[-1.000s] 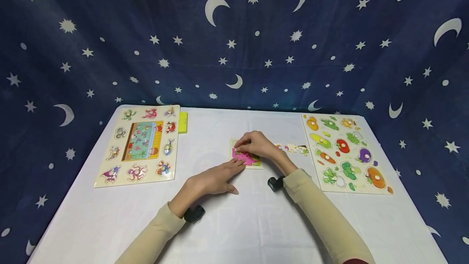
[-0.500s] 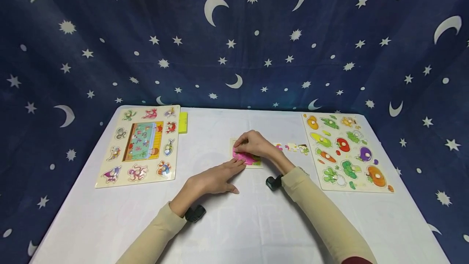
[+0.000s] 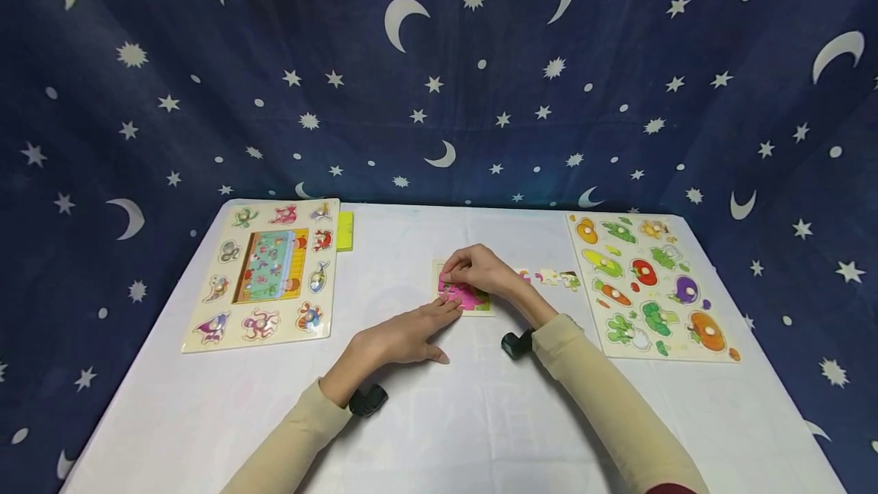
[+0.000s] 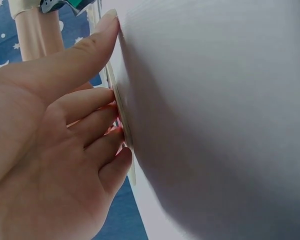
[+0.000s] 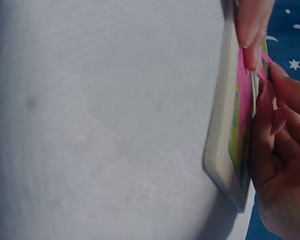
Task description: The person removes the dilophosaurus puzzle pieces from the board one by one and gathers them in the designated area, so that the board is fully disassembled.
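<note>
A small wooden jigsaw board (image 3: 484, 315) with a pink and green picture lies mid-table in the head view. My left hand (image 3: 405, 332) reaches in from the near left, its fingertips resting on the board's near-left part, thumb spread on the cloth. Above the board, my right hand (image 3: 483, 271) pinches a pink puzzle piece (image 5: 264, 70) between thumb and fingers, at the board's upper left. The right wrist view has that piece tilted over the pink pieces in the board. My fingers cover part of the picture.
Several loose puzzle pieces (image 3: 548, 277) lie in a row right of the board. A sea-animal knob puzzle (image 3: 261, 274) stands at left, beside a yellow block (image 3: 345, 231). At right lies a vegetable knob puzzle (image 3: 652, 288). A starry curtain (image 3: 439, 82) hangs behind.
Both hands stay almost where they were. The piece at my right fingertips has turned slightly: a greenish edge showed there a second ago, and pink shows there now.
</note>
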A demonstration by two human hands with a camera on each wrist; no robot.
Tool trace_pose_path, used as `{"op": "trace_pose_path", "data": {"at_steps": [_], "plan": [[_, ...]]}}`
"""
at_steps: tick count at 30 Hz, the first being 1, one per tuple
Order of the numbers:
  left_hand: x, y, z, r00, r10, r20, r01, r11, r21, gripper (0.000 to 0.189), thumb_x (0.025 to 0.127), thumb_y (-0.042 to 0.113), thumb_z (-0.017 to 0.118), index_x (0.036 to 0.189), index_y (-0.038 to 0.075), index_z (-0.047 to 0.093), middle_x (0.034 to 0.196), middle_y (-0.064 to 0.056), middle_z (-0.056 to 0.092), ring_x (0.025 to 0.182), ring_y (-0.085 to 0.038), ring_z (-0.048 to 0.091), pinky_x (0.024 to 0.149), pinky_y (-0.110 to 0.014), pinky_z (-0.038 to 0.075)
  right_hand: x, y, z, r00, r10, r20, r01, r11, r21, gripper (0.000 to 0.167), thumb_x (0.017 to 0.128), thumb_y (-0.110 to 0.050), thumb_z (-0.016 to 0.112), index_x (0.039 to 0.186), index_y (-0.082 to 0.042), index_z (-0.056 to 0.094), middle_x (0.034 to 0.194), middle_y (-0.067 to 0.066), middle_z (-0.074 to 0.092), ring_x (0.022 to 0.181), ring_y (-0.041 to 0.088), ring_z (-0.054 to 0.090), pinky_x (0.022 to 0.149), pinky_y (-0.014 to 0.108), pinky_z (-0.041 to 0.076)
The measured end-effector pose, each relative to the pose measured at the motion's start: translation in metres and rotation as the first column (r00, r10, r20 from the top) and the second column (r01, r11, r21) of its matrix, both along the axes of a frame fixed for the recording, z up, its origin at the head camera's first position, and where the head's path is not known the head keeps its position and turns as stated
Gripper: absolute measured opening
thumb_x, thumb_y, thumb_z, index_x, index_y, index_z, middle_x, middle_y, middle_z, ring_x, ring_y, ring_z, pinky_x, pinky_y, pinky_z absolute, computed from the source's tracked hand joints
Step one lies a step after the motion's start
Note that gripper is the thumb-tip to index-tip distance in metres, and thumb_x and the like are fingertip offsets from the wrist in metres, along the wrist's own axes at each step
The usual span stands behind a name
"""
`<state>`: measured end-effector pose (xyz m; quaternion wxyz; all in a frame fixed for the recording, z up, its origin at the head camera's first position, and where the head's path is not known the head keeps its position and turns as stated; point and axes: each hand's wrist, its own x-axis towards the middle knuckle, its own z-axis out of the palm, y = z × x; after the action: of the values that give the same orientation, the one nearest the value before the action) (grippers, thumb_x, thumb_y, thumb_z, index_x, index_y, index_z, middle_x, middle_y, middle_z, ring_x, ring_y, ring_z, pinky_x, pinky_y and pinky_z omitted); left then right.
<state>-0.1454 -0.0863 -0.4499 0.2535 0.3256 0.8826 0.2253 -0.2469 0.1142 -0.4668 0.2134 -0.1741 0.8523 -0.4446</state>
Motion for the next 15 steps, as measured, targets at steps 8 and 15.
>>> {"op": "trace_pose_path", "data": {"at_steps": [8,15], "plan": [[0.000,0.001,-0.001,1.000,0.001,0.013,-0.001,1.000,0.009,0.081,0.095,0.028,0.075,0.162,0.011,0.033,0.172,-0.002,0.022,0.161,-0.021,0.013,0.128,-0.043,0.023,0.002,0.007,0.004,0.999,-0.038,0.020,0.039,0.997,-0.061,0.016,0.095,-0.018,0.074,0.105,-0.005,0.075,0.089,0.006,0.071,0.075,0.014,0.060,0.065,0.025,0.051],[-0.001,0.002,0.000,1.000,0.003,0.001,-0.003,1.000,-0.002,0.081,0.095,0.029,0.075,0.162,0.011,0.034,0.172,-0.003,0.022,0.161,-0.022,0.012,0.128,-0.043,0.022,0.004,0.029,0.015,0.998,-0.059,-0.033,0.056,0.995,-0.083,0.013,0.096,-0.018,0.073,0.103,-0.008,0.076,0.086,0.011,0.073,0.068,0.021,0.059,0.061,0.030,0.052]]}}
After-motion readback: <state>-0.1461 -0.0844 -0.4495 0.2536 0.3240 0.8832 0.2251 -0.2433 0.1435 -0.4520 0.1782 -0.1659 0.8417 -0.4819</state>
